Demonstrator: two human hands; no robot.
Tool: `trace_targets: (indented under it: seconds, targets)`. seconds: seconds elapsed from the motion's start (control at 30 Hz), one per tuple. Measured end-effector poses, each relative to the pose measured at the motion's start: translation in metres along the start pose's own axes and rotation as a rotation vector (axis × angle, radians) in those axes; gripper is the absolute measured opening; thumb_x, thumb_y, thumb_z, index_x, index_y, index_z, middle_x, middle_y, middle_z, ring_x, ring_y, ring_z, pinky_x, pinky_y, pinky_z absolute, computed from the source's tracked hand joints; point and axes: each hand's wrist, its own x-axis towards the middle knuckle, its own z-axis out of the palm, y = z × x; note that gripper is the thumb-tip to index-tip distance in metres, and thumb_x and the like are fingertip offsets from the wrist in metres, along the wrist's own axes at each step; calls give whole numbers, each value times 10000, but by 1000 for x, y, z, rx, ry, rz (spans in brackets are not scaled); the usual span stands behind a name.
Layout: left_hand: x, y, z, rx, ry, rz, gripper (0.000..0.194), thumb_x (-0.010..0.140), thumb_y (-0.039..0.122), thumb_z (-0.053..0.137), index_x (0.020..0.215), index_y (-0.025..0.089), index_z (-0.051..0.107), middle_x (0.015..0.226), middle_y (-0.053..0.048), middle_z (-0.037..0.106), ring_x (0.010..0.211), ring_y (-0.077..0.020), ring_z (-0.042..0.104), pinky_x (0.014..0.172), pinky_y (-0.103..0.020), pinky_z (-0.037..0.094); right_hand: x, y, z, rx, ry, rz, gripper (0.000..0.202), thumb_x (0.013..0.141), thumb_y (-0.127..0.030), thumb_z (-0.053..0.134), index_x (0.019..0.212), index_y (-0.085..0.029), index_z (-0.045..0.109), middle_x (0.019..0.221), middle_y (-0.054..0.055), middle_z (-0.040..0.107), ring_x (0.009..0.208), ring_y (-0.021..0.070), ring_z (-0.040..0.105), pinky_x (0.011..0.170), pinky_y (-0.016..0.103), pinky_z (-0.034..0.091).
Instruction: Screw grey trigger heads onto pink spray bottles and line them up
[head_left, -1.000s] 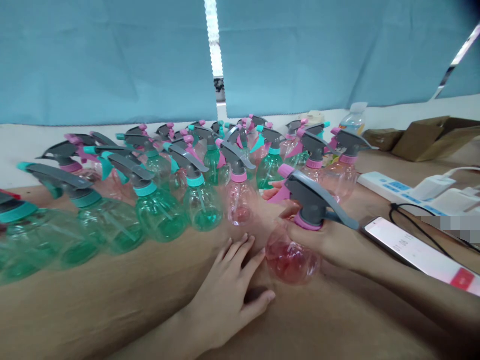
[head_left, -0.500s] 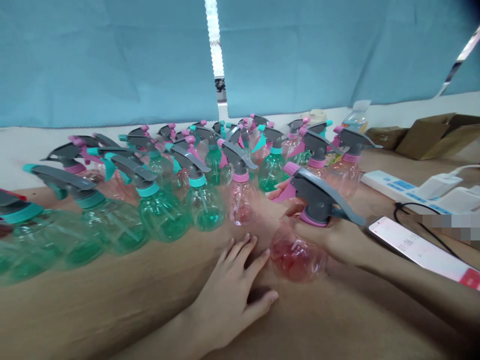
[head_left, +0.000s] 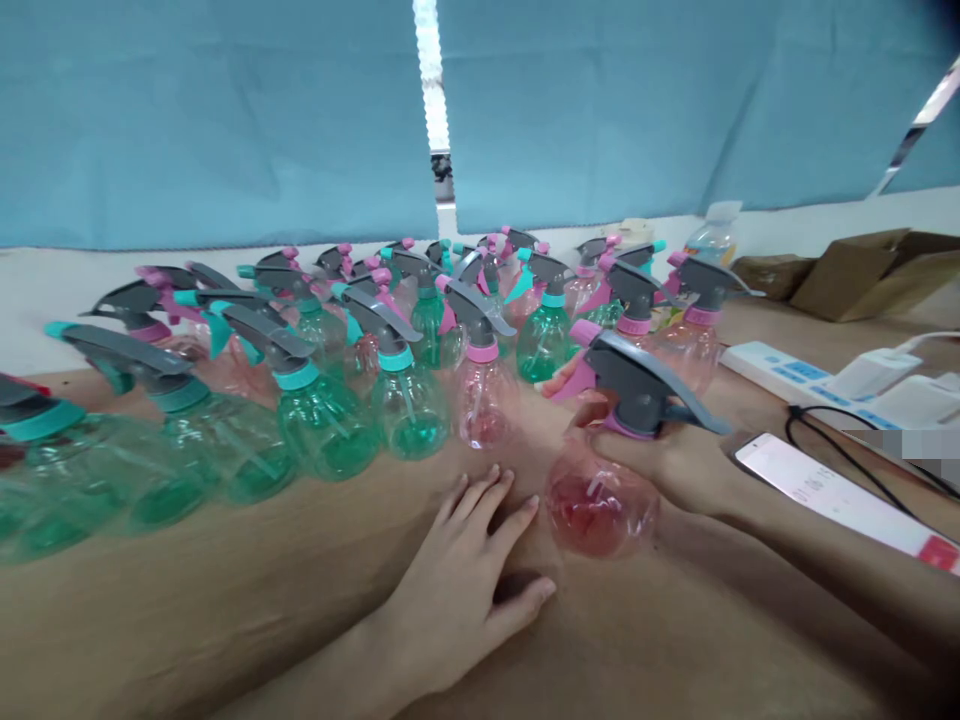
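Observation:
My right hand (head_left: 637, 452) is closed around the neck of a pink spray bottle (head_left: 600, 508) with a grey and pink trigger head and some liquid inside. Its fingers are partly hidden behind the bottle's neck. The bottle stands near the front of the wooden table (head_left: 247, 610). To its left, my left hand (head_left: 465, 580) lies flat on the tabletop with fingers spread, holding nothing. Just beyond the left fingertips are a pink spray bottle (head_left: 486, 405) and a green spray bottle (head_left: 411, 415).
Several more green and pink spray bottles (head_left: 330, 425) stand in rows across the back and left. On the right lie a phone (head_left: 832, 495), a power strip (head_left: 787, 375) with plugs and a black cable (head_left: 855, 465). A cardboard box (head_left: 862, 275) and a clear plastic bottle (head_left: 712, 240) are behind them.
The held bottle's trigger head tilts slightly more, while my right hand keeps its grip on the neck. My left hand stays in place.

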Motion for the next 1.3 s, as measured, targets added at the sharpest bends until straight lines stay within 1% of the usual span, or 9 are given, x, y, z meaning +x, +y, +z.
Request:
trace_targets:
  seconds: [0.17,0.27,0.37,0.43,0.6,0.83,1.03,1.17,1.3]
  targets:
    - [0,0,1,-8,11,6,561,911,518,480,1362,186,438,1464,-135,327,1334,-318,279,1050,-531,252,2,-7,2,13,-16,39,82,727,-254,556,653,-237,527,607,-12,595,582,183,574,562,340,474]
    - [0,0,0,-3,7,2,559,906,519,489,1360,195,438,1462,-130,332,1333,-312,284,1048,-529,258,4,1,4,47,-2,33,36,728,-271,572,748,-245,557,666,-19,631,633,190,602,641,358,484]
    - [1,0,0,-4,17,2,562,903,523,493,1358,197,440,1456,-129,344,1327,-317,296,1042,-531,268,5,10,6,96,3,35,87,716,-269,610,789,-247,568,674,-31,643,653,186,615,691,362,481]
    - [1,0,0,-8,29,7,559,904,520,492,1354,193,446,1451,-131,352,1321,-327,304,1038,-538,273,5,13,7,116,7,37,62,709,-242,611,721,-242,550,626,-35,616,638,181,605,683,354,478]
    - [0,0,1,-5,16,7,560,907,510,494,1361,188,438,1457,-136,339,1323,-326,300,1036,-542,277,4,10,9,117,-8,6,147,705,-202,578,595,-243,490,538,-29,533,633,182,580,634,335,477]
    - [1,0,0,4,18,4,561,909,514,487,1362,187,435,1458,-138,336,1326,-323,294,1033,-547,277,3,12,9,92,19,-40,159,719,-192,586,601,-244,494,549,-27,580,671,188,620,610,321,492]
    - [1,1,0,0,5,-2,565,908,518,489,1365,189,434,1463,-135,329,1332,-316,287,1043,-533,270,4,11,8,65,15,-85,81,741,-198,585,706,-245,530,581,-44,622,562,148,611,562,293,490]
    - [0,1,0,-1,4,-3,569,904,518,496,1365,191,434,1462,-136,331,1330,-316,293,1043,-531,270,4,10,9,83,26,-89,95,728,-170,577,776,-250,557,574,-43,610,580,153,613,554,283,492]
    - [1,0,0,1,9,2,564,903,510,503,1363,191,435,1459,-136,336,1328,-315,296,1040,-534,272,3,13,9,92,39,-78,107,727,-187,587,668,-248,522,551,-39,569,609,158,600,570,288,487]
